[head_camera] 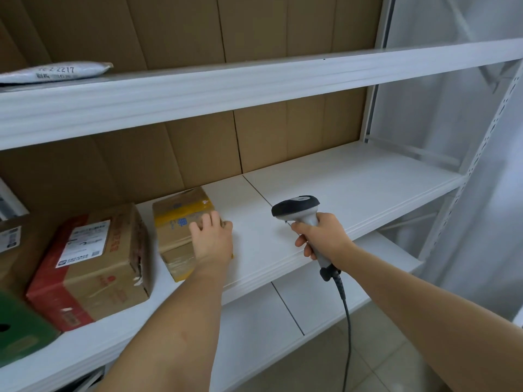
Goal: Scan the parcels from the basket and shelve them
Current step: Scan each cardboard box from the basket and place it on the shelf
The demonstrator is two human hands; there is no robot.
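White metal shelving (pixel 353 176) backed with cardboard holds the small taped brown parcel (pixel 181 222) at nine o'clock of my scanner-gripping right hand (pixel 319 236), my left hand (pixel 212 239) flat-fingered against it, so shelving looks nearly done and I'd next let go.

The grey mailer bag (pixel 56 71), on the board above the middle shelf (pixel 339 188), bears handwritten digits that read roughly "2-2217". On that shelf, the red-and-brown carton (pixel 93 267) carries a white shipping label (pixel 85 241) and red printed characters, all too small to read.
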